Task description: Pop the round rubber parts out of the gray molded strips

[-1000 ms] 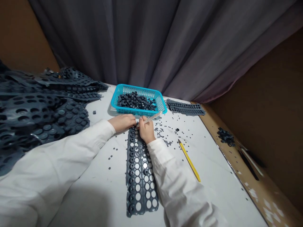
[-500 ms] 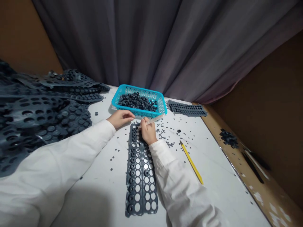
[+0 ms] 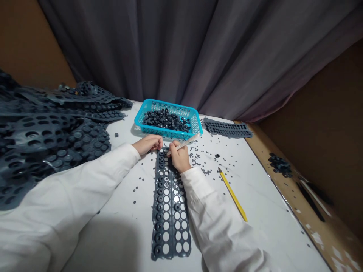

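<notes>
A dark grey rubber sheet [image 3: 171, 204] with rows of round holes lies lengthwise on the white table. Ring-shaped rubber parts still sit along its left column, with a few elsewhere. My right hand [image 3: 180, 158] is closed around a pale, translucent pen-like stick [image 3: 187, 142], its lower end at the sheet's far part. Beside the far left corner of the sheet is my left hand [image 3: 149, 144], its fingers curled together; whatever they pinch is hidden. Just beyond both hands stands a blue plastic basket [image 3: 137, 120] holding many small dark rubber parts [image 3: 164, 120].
Perforated rubber sheets [image 3: 56, 128] are heaped at the left. Another strip [image 3: 227, 128] lies right of the basket. A yellow pencil-like stick [image 3: 233, 194] and small dark discs [image 3: 200, 160] are scattered on the table [image 3: 272, 226]. A dark cluster [image 3: 280, 165] sits on the brown surface.
My left hand's fingers have curled in more, close to the sheet's far end. My right hand keeps the stick at nearly the same place. The whole view has shifted slightly.
</notes>
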Available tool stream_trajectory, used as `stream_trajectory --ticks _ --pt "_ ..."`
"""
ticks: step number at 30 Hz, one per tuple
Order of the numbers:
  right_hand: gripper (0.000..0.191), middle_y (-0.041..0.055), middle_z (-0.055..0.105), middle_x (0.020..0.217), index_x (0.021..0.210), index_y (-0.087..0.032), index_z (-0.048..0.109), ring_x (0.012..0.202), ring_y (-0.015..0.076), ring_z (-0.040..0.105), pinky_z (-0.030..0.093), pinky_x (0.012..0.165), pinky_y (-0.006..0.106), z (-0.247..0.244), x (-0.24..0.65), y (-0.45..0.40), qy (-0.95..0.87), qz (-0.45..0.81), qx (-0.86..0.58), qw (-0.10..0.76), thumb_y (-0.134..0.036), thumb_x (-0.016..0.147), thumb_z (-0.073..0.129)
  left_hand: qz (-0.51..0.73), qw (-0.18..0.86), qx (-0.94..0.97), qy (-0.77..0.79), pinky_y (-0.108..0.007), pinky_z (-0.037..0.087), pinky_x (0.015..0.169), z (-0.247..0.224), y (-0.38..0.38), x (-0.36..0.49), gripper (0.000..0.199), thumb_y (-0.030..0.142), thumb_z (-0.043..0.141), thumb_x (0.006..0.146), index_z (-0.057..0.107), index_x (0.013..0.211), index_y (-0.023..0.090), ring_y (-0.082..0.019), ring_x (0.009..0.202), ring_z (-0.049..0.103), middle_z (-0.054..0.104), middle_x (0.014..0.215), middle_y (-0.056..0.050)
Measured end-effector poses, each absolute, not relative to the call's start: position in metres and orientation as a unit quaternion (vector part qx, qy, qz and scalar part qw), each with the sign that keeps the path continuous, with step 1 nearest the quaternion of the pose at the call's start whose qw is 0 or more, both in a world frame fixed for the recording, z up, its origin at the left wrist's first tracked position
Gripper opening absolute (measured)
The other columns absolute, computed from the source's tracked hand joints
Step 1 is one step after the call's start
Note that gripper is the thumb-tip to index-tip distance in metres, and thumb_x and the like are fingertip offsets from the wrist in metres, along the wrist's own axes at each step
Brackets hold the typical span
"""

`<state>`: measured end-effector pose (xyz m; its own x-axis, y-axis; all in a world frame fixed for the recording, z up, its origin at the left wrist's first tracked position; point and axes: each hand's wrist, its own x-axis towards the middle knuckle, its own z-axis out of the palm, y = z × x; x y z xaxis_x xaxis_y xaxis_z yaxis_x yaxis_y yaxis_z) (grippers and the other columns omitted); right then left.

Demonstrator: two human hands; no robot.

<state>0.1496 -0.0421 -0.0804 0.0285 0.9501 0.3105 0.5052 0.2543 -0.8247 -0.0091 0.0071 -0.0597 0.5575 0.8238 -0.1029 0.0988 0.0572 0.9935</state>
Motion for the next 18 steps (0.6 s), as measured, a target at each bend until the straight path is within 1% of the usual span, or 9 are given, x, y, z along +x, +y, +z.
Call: stream_trajectory --ticks 2,3,6,8,10,13,15,18 --pt "0.032 -0.0027 0.053 0.046 0.055 -0.023 0.039 0.051 0.0146 0.052 0.039 0.058 0.026 -0.079 0.15 -0.043 -0.658 0.242 -0.557 0.446 -0.03 0.087 0.039 0.28 0.589 0.663 0.366 -0.019 0.028 0.044 -0.055 0.006 -0.011 0.013 0.022 0.048 0.068 0.055 0.062 0.014 -0.008 0.046 0.038 0.05 0.053 0.002" --pt "0.032 -0.0028 0.052 0.046 0.055 -0.023 0.039 0.051 0.0146 0.052 0.039 0.058 0.026 -0.078 0.15 -0.043 -0.659 0.241 -0.556 0.445 -0.029 0.087 0.039 0.278 0.551 0.695 0.368 -0.02 0.031 0.047 -0.052 0.006 -0.012 0.015 0.025 0.049 0.071 0.056 0.065 0.014 -0.008 0.049 0.04 0.052 0.057 0.002" --pt "0.032 -0.0029 0.052 0.046 0.055 -0.023 0.038 0.051 0.0144 0.052 0.039 0.058 0.026 -0.078 0.15 -0.043 -0.658 0.243 -0.558 0.444 -0.029 0.086 0.039 0.241 0.393 0.813 0.357 -0.021 0.037 0.056 -0.045 0.008 -0.019 0.017 0.03 0.055 0.072 0.062 0.077 0.015 -0.01 0.059 0.047 0.058 0.07 0.0" --pt "0.031 -0.0029 0.052 0.047 0.056 -0.023 0.038 0.051 0.0144 0.052 0.039 0.057 0.026 -0.079 0.15 -0.042 -0.658 0.245 -0.558 0.443 -0.029 0.086 0.039 0.189 0.312 0.88 0.305 -0.022 0.04 0.061 -0.043 0.01 -0.023 0.021 0.027 0.06 0.07 0.065 0.087 0.015 -0.012 0.065 0.051 0.061 0.079 -0.002" --pt "0.031 -0.0027 0.052 0.047 0.056 -0.023 0.038 0.051 0.0143 0.052 0.039 0.057 0.026 -0.08 0.15 -0.042 -0.659 0.244 -0.558 0.442 -0.029 0.086 0.039 0.145 0.251 0.925 0.245 -0.024 0.042 0.07 -0.044 0.01 -0.024 0.024 0.023 0.061 0.071 0.067 0.093 0.016 -0.015 0.075 0.055 0.063 0.087 -0.005" --pt "0.031 -0.0024 0.051 0.048 0.055 -0.023 0.038 0.052 0.0145 0.051 0.039 0.058 0.026 -0.079 0.15 -0.042 -0.665 0.233 -0.558 0.439 -0.029 0.086 0.038 0.11 0.175 0.953 0.22 -0.028 0.042 0.079 -0.047 0.008 -0.022 0.022 0.02 0.057 0.076 0.068 0.095 0.017 -0.019 0.087 0.058 0.063 0.093 -0.007" --pt "0.031 -0.0021 0.05 0.049 0.055 -0.023 0.038 0.053 0.015 0.051 0.039 0.059 0.026 -0.078 0.15 -0.043 -0.672 0.222 -0.557 0.434 -0.028 0.086 0.038 0.101 0.143 0.96 0.217 -0.029 0.042 0.079 -0.047 0.007 -0.021 0.019 0.02 0.057 0.077 0.068 0.093 0.019 -0.02 0.087 0.057 0.063 0.092 -0.007" --pt "0.03 -0.0018 0.049 0.051 0.056 -0.023 0.039 0.056 0.0158 0.052 0.039 0.061 0.026 -0.076 0.149 -0.044 -0.678 0.212 -0.562 0.424 -0.027 0.086 0.038 0.106 0.141 0.964 0.2 -0.029 0.041 0.077 -0.047 0.007 -0.019 0.014 0.019 0.056 0.078 0.067 0.085 0.019 -0.02 0.083 0.057 0.064 0.085 -0.006"
